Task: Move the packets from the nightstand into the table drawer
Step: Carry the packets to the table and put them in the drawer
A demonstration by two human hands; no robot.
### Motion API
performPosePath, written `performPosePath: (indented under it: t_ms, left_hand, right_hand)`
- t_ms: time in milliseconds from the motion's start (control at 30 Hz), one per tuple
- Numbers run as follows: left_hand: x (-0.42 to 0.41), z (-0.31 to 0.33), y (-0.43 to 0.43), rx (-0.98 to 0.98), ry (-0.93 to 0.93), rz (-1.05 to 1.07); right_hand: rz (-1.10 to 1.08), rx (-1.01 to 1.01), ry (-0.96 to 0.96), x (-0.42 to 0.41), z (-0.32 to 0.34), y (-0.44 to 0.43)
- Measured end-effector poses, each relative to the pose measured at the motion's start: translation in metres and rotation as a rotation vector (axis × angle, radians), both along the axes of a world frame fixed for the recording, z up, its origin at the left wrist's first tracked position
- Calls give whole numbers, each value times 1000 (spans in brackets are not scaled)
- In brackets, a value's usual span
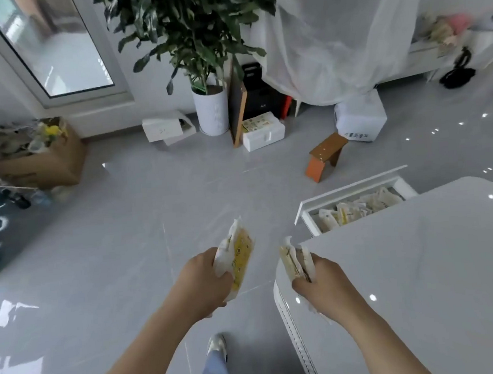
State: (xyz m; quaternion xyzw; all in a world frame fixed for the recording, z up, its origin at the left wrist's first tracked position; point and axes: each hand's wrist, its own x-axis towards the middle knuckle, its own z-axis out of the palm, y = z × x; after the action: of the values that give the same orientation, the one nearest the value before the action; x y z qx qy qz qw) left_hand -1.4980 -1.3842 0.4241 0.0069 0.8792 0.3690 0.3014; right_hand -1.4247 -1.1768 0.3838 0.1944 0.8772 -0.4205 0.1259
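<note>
- Head view: left hand (pixel 201 282) curls its fingers round yellow packets (pixel 239 255) above the floor.
- Right hand (pixel 327 286) fingers grip a second bunch (pixel 297 261) at the white worktop (pixel 422 261) edge.
- Open drawer (pixel 307 210) beyond holds more packets (pixel 359 207).

Open drawer (pixel 306 211) unobstructed above packets (pixel 359 207)

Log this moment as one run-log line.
left hand: grips yellow-and-white plastic packets | right hand: grips pale plastic packets | white table drawer: open, holds more packets | step: held packets not yet in drawer
</note>
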Motion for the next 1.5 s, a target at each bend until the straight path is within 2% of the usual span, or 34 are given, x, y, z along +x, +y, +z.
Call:
performPosePath:
  t_ms: [200,567,733,933,1067,1500]
  left_hand:
    - [-119,0,16,-12,4,-193]
    - [-260,-28,114,-24,50,-499]
    - [-310,-45,180,-41,44,-615]
    - [-362,-65,245,-72,11,-758]
    - [-395,-83,288,-57,46,-867]
    - [-515,-154,460,-43,-46,-1293]
  right_hand:
    - [-214,-31,-22,-79,-3,0]
    - [-489,-2,-36,-173,-33,53]
    - [-646,-80,-49,-212,-51,105]
    - [-730,-119,-54,-254,-59,156]
    - [-819,-106,-123,-275,-69,177]
    - [-1328,-202,-221,-360,-130,249]
